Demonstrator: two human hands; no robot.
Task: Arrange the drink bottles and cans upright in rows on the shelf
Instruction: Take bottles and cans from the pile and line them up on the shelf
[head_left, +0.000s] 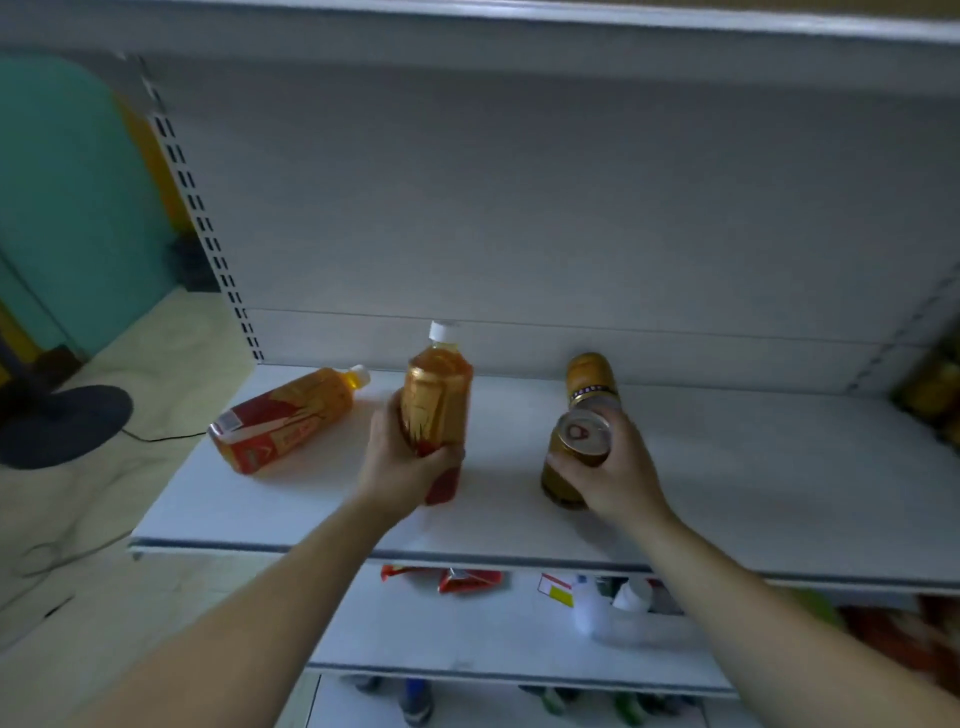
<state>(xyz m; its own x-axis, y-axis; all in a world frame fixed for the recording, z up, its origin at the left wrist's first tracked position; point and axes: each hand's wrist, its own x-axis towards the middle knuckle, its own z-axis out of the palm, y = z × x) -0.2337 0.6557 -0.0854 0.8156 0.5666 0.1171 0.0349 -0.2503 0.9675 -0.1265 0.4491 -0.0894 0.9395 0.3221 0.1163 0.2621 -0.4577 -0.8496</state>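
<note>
White metal shelf (727, 467) under dim light is carrying the drinks, with a pale back panel rising behind. Left grip (400, 457) is wrapping fingers and thumb around the lower body of a tea bottle (439, 400), holding it nearly upright at mid-shelf, white cap uppermost. Right grip (618, 467) is clasping a gold can (579, 441) around its top rim from above, the can appearing to stand on the shelf. A second bottle (280, 421) is lying on its side to the left, well apart; another can (592, 379) is sitting just behind the held one, its posture unclear. Being full of amber liquid, each bottle is likely handling as moderately heavy, with thin walls yielding under squeeze and a slick label, so mid-body is looking the safest hold. The can is probably behaving as stiff, smooth and dent-prone, favouring a hold around its side wall.
</note>
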